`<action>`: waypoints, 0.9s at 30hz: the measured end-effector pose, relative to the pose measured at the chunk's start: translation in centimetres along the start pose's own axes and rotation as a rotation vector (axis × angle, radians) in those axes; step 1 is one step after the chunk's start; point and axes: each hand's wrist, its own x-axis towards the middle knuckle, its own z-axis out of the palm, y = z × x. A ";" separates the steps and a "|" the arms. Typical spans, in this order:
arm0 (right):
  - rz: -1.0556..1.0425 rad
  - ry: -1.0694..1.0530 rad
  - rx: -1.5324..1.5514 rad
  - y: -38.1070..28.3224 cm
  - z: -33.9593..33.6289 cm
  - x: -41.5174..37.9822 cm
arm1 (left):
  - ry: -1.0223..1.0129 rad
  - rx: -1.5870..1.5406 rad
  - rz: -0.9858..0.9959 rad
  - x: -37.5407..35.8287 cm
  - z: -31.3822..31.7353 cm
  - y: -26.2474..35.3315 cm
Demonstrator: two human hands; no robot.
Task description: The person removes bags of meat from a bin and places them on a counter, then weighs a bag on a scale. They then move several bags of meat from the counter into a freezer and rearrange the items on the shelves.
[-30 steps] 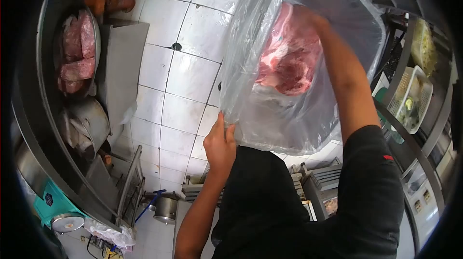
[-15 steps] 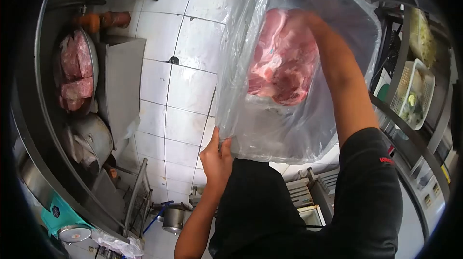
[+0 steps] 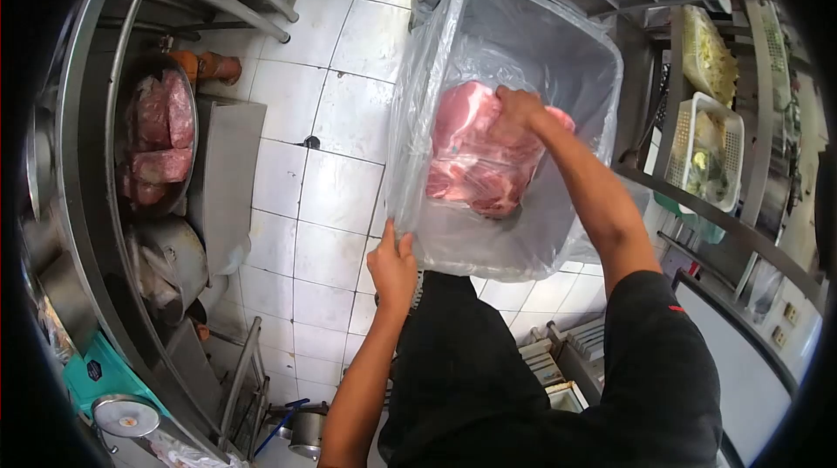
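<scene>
A large slab of raw meat (image 3: 475,167), pink with pale fat, lies inside a grey plastic bin (image 3: 617,75) lined with a clear plastic bag (image 3: 405,132). My right hand (image 3: 519,115) reaches into the bin and grips the far part of the slab, fingers curled on its top; their tips are partly lost against the meat. At the bin's near left corner, my left hand (image 3: 394,269) is closed on the bag-covered rim, thumb raised.
On the left, a metal bowl (image 3: 193,102) of meat chunks (image 3: 164,158) sits beside a metal pot (image 3: 179,250). A teal scale (image 3: 109,381) is at lower left. White baskets (image 3: 737,150) with vegetables stand on a rack at right. White tiles (image 3: 336,193) cover the floor.
My right hand, hidden at the slab's far edge before, now shows on top of the meat. The view has shifted, so the bin appears lower. My left hand stays at the rim.
</scene>
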 end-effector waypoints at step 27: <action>-0.021 0.471 0.463 -8.3 13.7 -19.1 | -0.166 -0.803 -0.740 2.2 8.1 7.8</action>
